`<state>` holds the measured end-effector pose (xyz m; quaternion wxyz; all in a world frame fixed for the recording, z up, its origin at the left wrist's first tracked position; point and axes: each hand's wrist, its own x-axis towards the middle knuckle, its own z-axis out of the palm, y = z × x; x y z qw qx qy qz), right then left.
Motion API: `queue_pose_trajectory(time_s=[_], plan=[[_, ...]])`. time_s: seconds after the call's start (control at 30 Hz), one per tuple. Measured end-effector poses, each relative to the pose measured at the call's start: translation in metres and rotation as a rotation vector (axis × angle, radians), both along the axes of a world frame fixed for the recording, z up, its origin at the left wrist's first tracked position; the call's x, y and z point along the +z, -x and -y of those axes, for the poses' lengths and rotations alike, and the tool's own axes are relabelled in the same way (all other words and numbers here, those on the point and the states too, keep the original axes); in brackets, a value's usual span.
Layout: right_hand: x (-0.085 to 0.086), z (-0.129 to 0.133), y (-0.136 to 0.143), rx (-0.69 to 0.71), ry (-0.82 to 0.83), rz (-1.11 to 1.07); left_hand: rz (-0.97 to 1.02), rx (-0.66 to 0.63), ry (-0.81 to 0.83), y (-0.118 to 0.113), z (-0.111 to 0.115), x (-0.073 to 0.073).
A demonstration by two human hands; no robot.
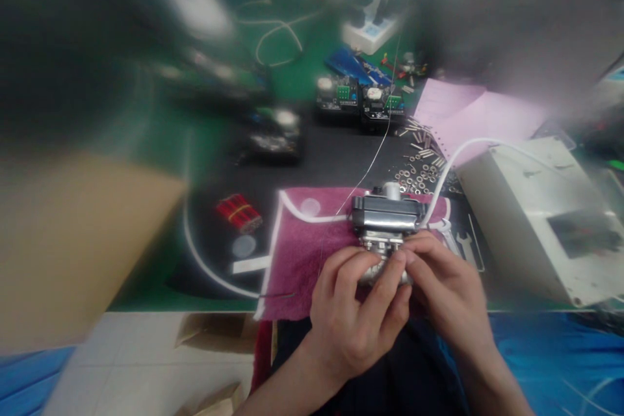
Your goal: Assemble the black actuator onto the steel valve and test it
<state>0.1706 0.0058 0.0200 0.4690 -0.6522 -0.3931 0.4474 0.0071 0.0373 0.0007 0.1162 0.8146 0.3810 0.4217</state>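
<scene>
At the far left, a brown panel (pixel 73 253) is too blurred to make out; next, a red bundle (pixel 240 212) lies on the bench (pixel 141 291), left of a purple cloth (pixel 292 260). Over the cloth, the left hand (pixel 359 312) curls closed round the lower part of a metal device (pixel 390 214), hiding much of it. The right hand (pixel 449 289) is nearly closed at the device's middle; whether it pinches a small part, I cannot tell. It looks like fine fitting, probably calling for a steady left hold. Farther right lie a spanner (pixel 467 249) and a pale box (pixel 524 208), its dark window unreadable
</scene>
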Motion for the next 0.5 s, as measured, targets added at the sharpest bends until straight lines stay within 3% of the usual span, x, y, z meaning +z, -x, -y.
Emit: queue_pose_trajectory(time_s=[0.5], plan=[[0.0087,-0.0035,0.0009,0.013,0.077,-0.014,0.034,0.008,-0.007,-0.0019,0.0003,0.0003]])
